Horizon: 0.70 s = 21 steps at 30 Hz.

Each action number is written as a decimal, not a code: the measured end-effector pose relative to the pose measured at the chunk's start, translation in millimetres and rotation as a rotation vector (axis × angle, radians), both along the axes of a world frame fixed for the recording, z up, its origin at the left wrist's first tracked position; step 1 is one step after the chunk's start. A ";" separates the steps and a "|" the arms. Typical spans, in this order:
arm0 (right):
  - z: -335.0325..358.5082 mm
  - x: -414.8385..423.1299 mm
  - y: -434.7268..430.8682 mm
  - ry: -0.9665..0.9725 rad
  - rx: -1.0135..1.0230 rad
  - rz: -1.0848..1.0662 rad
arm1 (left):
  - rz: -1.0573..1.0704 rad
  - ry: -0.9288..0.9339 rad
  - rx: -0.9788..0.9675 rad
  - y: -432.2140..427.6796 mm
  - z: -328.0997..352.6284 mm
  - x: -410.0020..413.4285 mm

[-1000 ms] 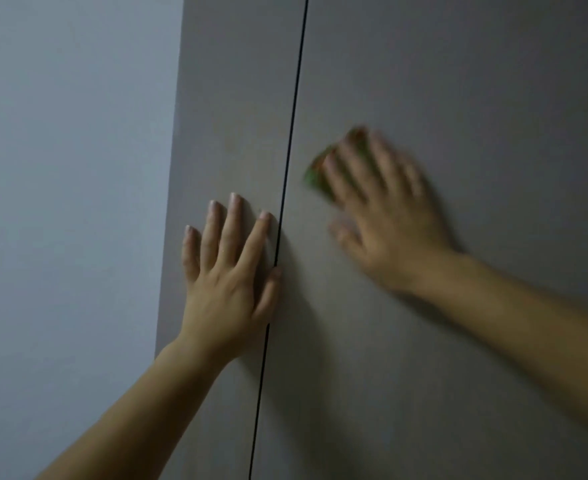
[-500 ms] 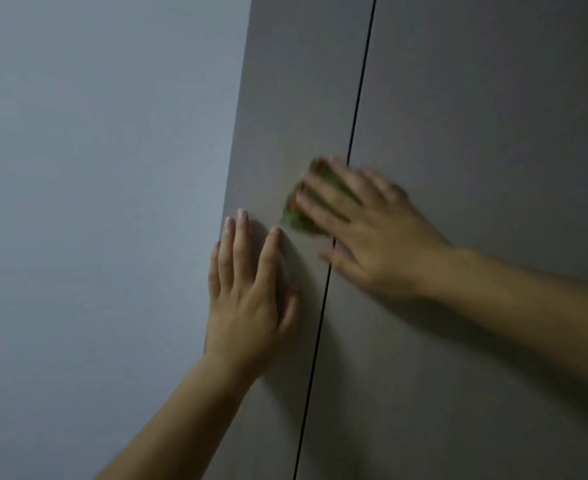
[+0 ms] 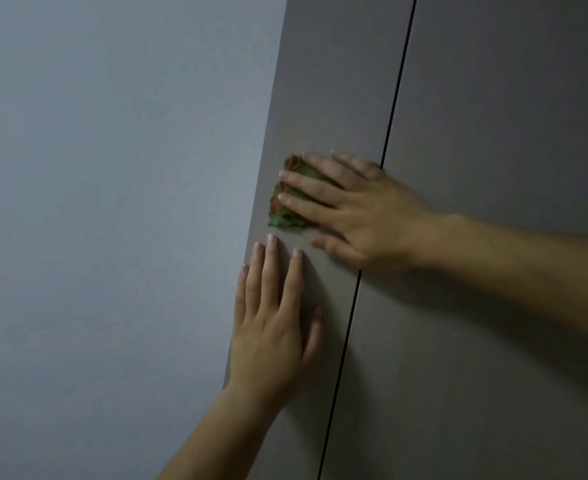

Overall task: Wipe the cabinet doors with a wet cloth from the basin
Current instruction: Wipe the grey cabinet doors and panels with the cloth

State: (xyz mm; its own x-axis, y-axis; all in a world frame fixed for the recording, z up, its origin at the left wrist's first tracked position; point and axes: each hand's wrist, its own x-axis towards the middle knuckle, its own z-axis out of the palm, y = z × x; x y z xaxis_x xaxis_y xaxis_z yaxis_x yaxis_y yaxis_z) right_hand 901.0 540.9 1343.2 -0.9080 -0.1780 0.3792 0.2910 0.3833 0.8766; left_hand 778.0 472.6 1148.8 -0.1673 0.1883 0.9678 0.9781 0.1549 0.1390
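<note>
Wiping is under way: the right hand (image 3: 365,216) presses the cloth (image 3: 285,218) with spread fingers (image 3: 308,184) against the left door (image 3: 337,81), left of the gap (image 3: 398,91). The left hand (image 3: 271,327) lies flat lower down, fingers straight. How much is already wiped doesn't show.

Dim, even, glare-free light: the pale blue-grey wall (image 3: 112,202) reads brighter than the matte grey-brown cabinet doors (image 3: 493,98), soft shadows fall right of the left hand (image 3: 271,327) and below the right hand (image 3: 365,216) and its forearm, detail is soft throughout, and the dark door seam (image 3: 394,109) bows slightly with wide-angle distortion.
</note>
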 end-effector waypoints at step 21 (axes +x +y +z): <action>5.3 -16.1 -5.6 0.271 -0.064 -0.027 | 0.043 -0.130 -0.006 4.0 -38.9 14.8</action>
State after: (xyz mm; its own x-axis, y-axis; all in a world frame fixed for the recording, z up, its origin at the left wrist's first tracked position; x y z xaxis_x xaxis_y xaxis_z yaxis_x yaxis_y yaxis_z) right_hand 884.8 535.3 1348.4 -0.7761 -0.1228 0.6186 0.5222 0.4248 0.7395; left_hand 792.7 476.6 1109.9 -0.2997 0.1838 0.9362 0.9442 0.1974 0.2636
